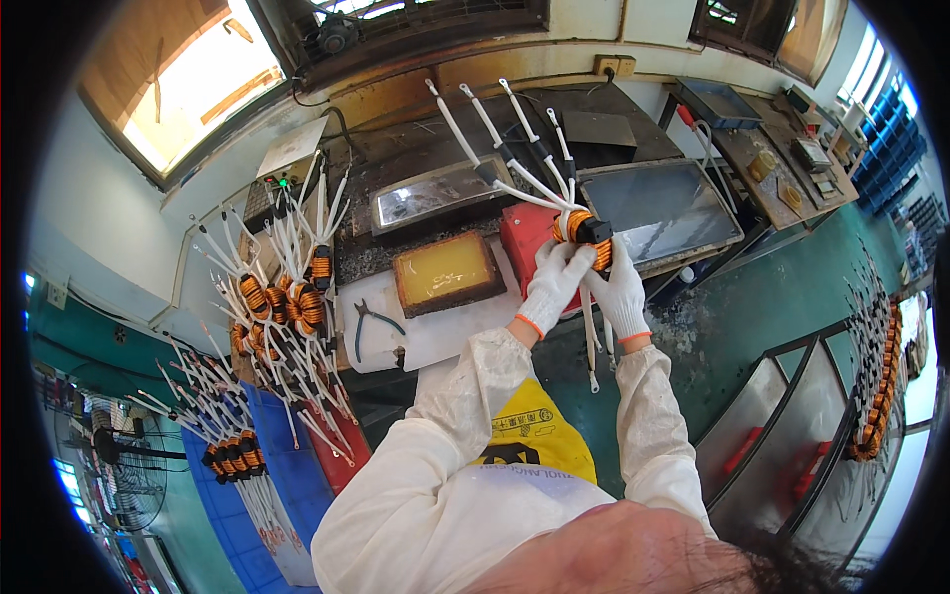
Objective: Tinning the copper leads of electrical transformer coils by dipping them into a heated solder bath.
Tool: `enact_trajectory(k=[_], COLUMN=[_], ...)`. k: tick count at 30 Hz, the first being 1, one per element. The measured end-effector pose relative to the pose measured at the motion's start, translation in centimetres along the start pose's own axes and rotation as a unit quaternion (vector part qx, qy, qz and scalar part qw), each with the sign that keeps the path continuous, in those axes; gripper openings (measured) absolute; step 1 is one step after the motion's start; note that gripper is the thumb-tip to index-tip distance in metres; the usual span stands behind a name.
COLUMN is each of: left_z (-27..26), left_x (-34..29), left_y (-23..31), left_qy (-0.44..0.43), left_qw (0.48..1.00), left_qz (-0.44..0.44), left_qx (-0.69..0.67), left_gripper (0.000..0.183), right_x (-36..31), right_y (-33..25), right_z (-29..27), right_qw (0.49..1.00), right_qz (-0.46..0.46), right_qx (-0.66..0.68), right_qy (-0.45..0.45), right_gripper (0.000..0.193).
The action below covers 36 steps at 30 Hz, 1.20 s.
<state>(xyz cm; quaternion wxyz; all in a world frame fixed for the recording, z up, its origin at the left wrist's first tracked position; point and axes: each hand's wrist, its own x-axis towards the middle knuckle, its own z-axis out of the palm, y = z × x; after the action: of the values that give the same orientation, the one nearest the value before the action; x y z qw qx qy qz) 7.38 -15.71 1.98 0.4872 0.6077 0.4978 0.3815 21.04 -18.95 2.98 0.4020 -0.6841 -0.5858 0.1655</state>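
Note:
Both my hands wear white knit gloves and grip a copper-wound coil (565, 227) above the bench's front edge. My left hand (556, 284) closes on its left side, fingertips against the windings. Over on the right side, my right hand (619, 295) is closed round it, its fingers partly hidden. Black wrapping covers part of the coil. Several white-sleeved leads (535, 198) with metal lugs fan out away from me, some with black sleeves. More leads (591, 342) hang below my hands. Just behind the coil is a red box (522, 236).
On the bench sit a shiny-surfaced metal tray (435, 195), a yellow-filled pan (445, 276), cutting pliers (377, 318) and a wide grey tray (661, 210). Coils with leads (297, 302) pile up at left, above blue crates (282, 421). More coils (877, 386) line a rack at right.

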Motion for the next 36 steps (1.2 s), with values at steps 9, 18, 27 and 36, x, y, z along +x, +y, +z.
enact_trajectory(k=[9,18,27,36], left_z=[0.8,4.4,10.4,15.3], left_x=[0.5,-4.2,-8.1,-7.8], left_y=[-1.5,2.0,0.7,0.1], left_qy=[-0.075,-0.208,-0.400,-0.328], left_qw=[0.981,0.830,0.742,0.752], left_qz=[-0.018,-0.029,-0.097,-0.310], left_qx=[-0.180,-0.516,-0.528,-0.480], left_gripper=[0.058,0.049,0.070,0.067], right_x=[-1.1,-6.6,-9.3,-12.8], right_y=[-0.1,3.0,11.2,6.2], right_z=[-0.1,-6.5,-12.0,-15.9], right_qw=[0.999,0.971,0.777,0.936], right_qz=[-0.009,-0.063,0.197,0.172], right_qx=[-0.037,0.229,0.595,0.206], right_qy=[0.025,0.023,-0.061,0.226], right_gripper=[0.073,0.057,0.040,0.045])
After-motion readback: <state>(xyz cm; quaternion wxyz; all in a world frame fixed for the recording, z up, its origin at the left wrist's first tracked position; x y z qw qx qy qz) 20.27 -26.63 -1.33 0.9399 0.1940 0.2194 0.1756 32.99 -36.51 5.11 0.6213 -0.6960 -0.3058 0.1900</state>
